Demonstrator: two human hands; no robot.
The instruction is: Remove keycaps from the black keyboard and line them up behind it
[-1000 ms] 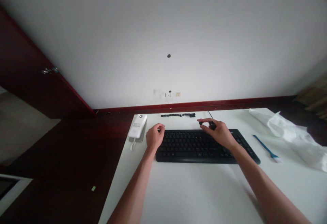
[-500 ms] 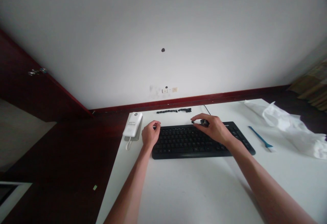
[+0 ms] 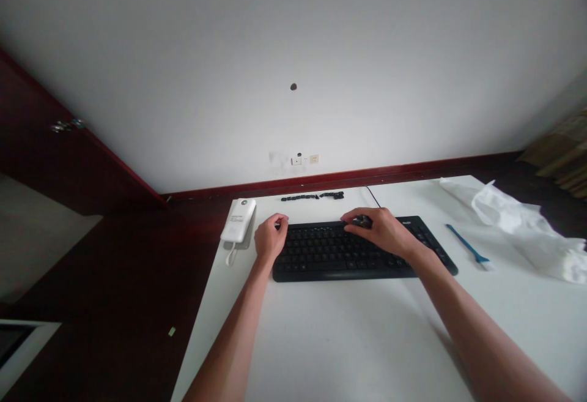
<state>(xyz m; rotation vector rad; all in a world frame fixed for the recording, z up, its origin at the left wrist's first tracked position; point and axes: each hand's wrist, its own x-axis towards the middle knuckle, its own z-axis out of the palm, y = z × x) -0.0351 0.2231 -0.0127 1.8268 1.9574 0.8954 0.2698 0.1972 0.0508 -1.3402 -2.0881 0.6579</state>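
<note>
Head view: The person looks down at a white tabletop with both bare arms reaching out over it.

Left hand: The left hand sits at the top left corner of the keyboard. Its fingers are curled close together and touch the keyboard's edge. You cannot tell if they hold anything.

Right hand: The right hand is over the top part of the keyboard. Its fingers are pinched together on a small black thing, which is too small to name.

Keyboard: The black keyboard lies flat in the middle of the tabletop, between the two hands, with a thin black cord going back from it.

Small black pieces: A long row of small black pieces, maybe keyboard keys, lies near the far edge of the tabletop, just past the keyboard.

Left side of the tabletop: A white power bank with a white cord lies just beside the left hand.

Right side of the tabletop: A blue brush lies near a crumpled white plastic sheet.

Wall: A white wall with a small wall socket stands behind the tabletop.
</note>
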